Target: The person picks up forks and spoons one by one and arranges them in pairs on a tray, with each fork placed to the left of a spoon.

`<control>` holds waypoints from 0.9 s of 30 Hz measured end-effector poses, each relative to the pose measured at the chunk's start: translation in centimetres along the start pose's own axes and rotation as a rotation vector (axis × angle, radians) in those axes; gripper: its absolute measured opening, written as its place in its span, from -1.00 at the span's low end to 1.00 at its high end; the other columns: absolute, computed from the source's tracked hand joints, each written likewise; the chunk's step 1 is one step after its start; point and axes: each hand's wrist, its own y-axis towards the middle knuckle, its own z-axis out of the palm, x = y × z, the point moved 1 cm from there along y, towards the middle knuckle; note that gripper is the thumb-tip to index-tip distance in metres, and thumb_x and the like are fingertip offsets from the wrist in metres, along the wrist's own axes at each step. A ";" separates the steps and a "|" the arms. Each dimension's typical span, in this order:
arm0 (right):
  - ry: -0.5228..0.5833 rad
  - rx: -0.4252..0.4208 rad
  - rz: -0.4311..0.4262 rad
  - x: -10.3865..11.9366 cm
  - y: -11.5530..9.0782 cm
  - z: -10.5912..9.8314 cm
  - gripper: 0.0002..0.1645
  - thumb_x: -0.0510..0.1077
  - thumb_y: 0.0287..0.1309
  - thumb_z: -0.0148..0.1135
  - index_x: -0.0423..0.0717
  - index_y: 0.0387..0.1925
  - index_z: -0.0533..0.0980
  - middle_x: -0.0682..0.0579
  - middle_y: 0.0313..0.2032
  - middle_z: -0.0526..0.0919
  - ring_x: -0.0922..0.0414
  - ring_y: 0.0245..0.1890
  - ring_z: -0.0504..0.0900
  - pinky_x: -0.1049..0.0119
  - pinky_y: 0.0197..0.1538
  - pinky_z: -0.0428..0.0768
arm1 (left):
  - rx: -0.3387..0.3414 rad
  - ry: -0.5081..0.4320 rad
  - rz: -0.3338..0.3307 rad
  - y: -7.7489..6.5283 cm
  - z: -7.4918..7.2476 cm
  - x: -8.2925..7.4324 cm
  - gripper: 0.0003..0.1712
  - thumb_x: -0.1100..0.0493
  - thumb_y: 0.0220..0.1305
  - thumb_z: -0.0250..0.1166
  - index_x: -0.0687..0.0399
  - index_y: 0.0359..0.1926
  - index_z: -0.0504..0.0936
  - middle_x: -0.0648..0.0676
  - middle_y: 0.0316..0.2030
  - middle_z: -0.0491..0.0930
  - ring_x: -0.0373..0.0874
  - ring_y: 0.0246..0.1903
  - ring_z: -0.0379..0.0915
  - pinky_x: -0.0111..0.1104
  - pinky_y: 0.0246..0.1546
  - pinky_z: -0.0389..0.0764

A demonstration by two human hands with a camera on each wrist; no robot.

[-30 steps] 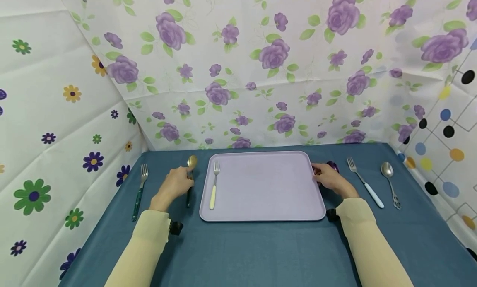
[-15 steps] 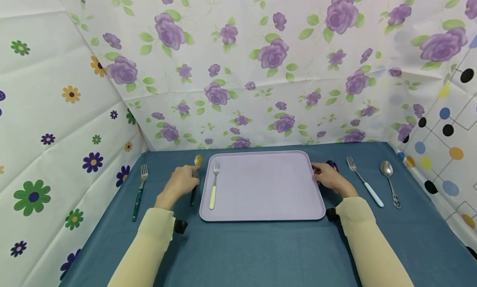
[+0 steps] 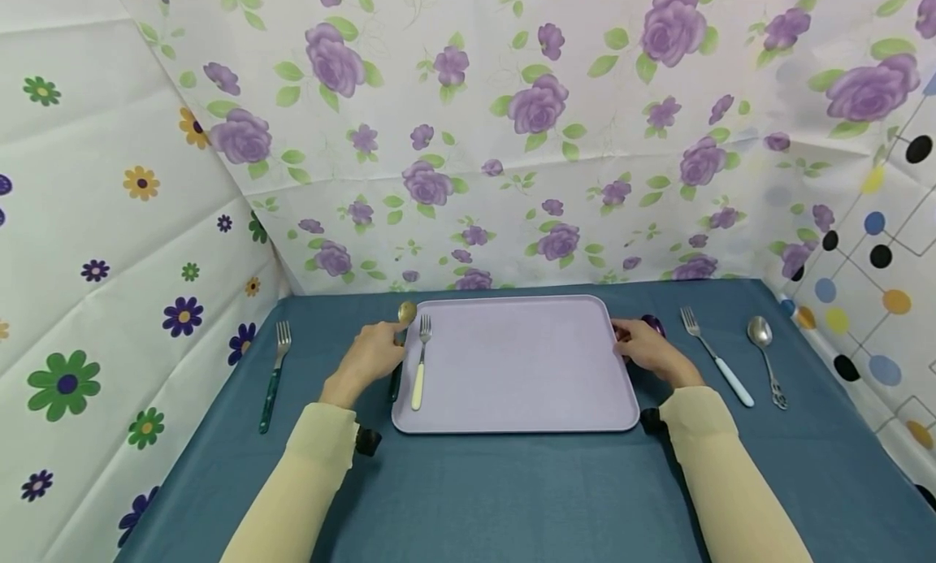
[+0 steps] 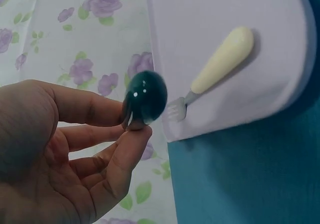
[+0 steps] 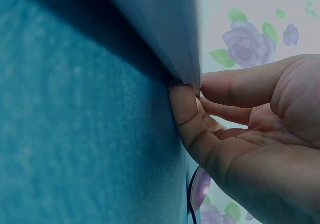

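My left hand [image 3: 369, 353] pinches a spoon with a gold-coloured bowl [image 3: 407, 312] and a dark green handle [image 4: 145, 96] between thumb and fingers. The spoon is at the left edge of a pale lilac tray [image 3: 526, 368], its bowl pointing to the back. On the tray's left side lies a fork with a cream handle [image 3: 418, 384]. My right hand [image 3: 651, 350] grips the tray's right rim [image 5: 185, 48], thumb on one side and fingers on the other. Behind that hand lies a shiny purple object [image 3: 653, 325], mostly hidden.
A green-handled fork [image 3: 272, 384] lies far left on the blue tablecloth [image 3: 512, 498]. To the right are a fork with a pale blue handle [image 3: 720, 360] and a silver spoon [image 3: 764, 352]. Flowered cloth [image 3: 468, 140] hangs at the back, with patterned sheets on both sides.
My left hand has moved right with the spoon, from the cloth beside the tray to the tray's left edge. The right hand and the tray have stayed in place.
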 end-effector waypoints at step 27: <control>0.007 -0.008 -0.052 -0.1 0.0 0.1 -0.31 -0.43 0.40 0.02 -0.61 0.48 0.13 -0.31 -0.08 0.55 -0.07 -0.15 0.57 0.15 -0.12 0.68 | 0.029 0.004 0.025 0.6 1.8 -2.1 -0.29 0.37 0.29 0.13 0.15 0.49 0.44 -0.03 -0.77 0.17 -0.22 -0.78 -0.04 -0.40 -0.74 0.06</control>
